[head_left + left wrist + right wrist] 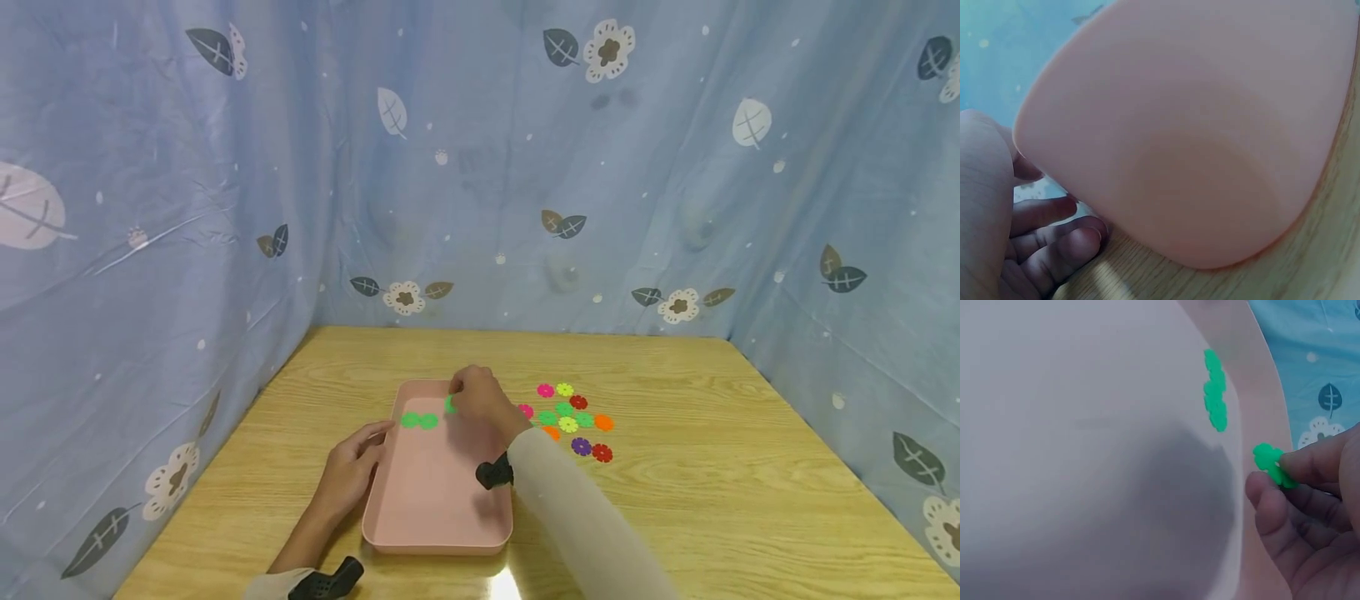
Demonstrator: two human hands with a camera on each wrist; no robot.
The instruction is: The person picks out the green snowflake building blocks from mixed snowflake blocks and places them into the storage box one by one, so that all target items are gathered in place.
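Between thumb and fingers, my right hand pinches a green notched disc, shaped like a flower, over the far end of the pink tray. Two more green discs lie side by side in the tray, left of that hand; the right wrist view shows these green discs near the tray wall. My left hand touches the tray's left side from outside. Seen in the left wrist view, that left hand has loosely bent fingers against the tray wall.
Right of the tray, several loose discs lie on the wooden table, among them a purple disc, an orange disc, a red disc and a yellow disc. A blue patterned curtain surrounds the table's back and sides.
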